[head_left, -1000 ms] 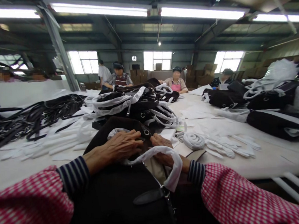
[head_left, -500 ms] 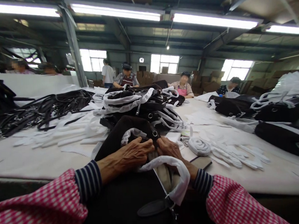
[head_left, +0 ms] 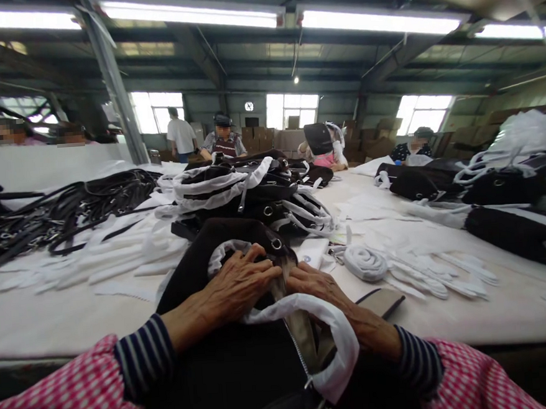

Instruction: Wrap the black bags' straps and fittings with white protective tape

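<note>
A black bag [head_left: 214, 374] with a beige lining and a zip along its opening lies before me, over the table's near edge. White wrapping covers its handle [head_left: 341, 343], which loops up between my forearms. My left hand [head_left: 236, 282] grips the left edge of the opening, fingers bent over it. Across from it, my right hand [head_left: 319, 288] pinches the other edge near the metal eyelet [head_left: 276, 244]. Some fingertips are hidden in the folds. Beside my right wrist lies a beige flap with dark trim [head_left: 380, 301].
Behind the bag rises a pile of black bags [head_left: 254, 196] with white-wrapped handles. Black straps [head_left: 67, 206] lie heaped at left. A white roll [head_left: 365, 262] and white strips [head_left: 427, 274] are on the right, with more black bags [head_left: 518, 231] beyond. Several people sit across the table [head_left: 519, 318].
My view has shifted slightly. Both hands stay at the bag's opening, and my right forearm has swung outward. Across the table, a person now holds up a dark item.
</note>
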A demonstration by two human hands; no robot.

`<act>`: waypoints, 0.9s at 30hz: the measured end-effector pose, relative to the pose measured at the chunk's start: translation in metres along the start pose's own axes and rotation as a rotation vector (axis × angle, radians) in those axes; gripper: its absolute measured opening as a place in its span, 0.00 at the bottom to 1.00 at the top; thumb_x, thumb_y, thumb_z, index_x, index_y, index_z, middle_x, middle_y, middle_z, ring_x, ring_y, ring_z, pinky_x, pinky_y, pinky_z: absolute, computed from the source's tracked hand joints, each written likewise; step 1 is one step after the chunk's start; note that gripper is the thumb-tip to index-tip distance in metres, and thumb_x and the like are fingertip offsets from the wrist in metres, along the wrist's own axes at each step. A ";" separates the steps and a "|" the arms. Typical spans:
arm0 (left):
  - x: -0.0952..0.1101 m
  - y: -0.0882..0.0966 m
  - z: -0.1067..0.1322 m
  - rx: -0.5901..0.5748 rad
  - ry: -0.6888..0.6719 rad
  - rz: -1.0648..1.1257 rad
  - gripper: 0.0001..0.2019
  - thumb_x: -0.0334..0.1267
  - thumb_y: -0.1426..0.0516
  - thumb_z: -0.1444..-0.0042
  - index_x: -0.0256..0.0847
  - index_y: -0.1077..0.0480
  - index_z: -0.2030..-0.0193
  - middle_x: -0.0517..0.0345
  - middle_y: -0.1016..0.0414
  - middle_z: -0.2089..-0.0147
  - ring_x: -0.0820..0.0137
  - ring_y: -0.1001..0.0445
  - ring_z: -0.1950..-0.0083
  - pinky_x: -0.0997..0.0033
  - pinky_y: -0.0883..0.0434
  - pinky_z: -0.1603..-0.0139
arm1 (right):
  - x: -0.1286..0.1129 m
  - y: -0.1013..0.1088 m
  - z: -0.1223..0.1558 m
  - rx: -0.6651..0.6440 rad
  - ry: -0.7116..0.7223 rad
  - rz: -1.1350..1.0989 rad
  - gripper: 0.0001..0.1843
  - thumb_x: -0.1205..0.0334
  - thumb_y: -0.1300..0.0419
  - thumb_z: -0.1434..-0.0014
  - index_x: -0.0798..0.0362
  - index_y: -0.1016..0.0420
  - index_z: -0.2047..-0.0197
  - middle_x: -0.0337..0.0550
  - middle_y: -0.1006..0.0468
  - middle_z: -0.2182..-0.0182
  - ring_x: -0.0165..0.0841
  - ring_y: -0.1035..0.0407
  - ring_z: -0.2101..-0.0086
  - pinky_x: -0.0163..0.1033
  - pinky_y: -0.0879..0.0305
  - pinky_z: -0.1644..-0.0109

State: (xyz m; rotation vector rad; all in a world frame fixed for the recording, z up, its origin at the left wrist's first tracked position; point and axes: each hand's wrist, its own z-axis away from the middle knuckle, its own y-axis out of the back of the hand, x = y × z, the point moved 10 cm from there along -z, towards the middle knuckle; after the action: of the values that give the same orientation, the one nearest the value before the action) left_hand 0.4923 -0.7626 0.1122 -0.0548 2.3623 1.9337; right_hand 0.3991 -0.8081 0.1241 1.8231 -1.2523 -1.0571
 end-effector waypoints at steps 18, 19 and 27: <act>0.007 -0.016 -0.005 0.109 -0.111 0.017 0.21 0.21 0.50 0.37 0.49 0.23 0.52 0.59 0.20 0.48 0.57 0.34 0.35 0.56 0.34 0.40 | 0.033 -0.021 0.010 0.165 -0.212 -0.069 0.06 0.73 0.39 0.38 0.52 0.28 0.63 0.40 0.23 0.63 0.37 0.30 0.58 0.38 0.36 0.55; 0.008 -0.016 -0.006 0.095 -0.097 0.023 0.21 0.20 0.51 0.37 0.50 0.23 0.52 0.60 0.20 0.49 0.57 0.35 0.35 0.56 0.35 0.41 | 0.034 -0.021 0.010 0.159 -0.209 -0.074 0.06 0.73 0.38 0.38 0.52 0.28 0.63 0.40 0.23 0.64 0.37 0.30 0.58 0.38 0.36 0.55; 0.008 -0.021 -0.009 0.029 -0.114 0.040 0.20 0.24 0.48 0.35 0.53 0.26 0.44 0.60 0.22 0.42 0.56 0.36 0.34 0.57 0.37 0.42 | 0.030 -0.021 0.005 0.172 -0.138 -0.062 0.05 0.71 0.37 0.37 0.53 0.28 0.63 0.42 0.24 0.64 0.36 0.31 0.61 0.37 0.37 0.58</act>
State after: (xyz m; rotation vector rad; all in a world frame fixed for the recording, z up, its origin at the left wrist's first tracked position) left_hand 0.4852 -0.7753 0.0927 0.1029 2.3343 1.8665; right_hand 0.4094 -0.8304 0.0960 1.9567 -1.4140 -1.1561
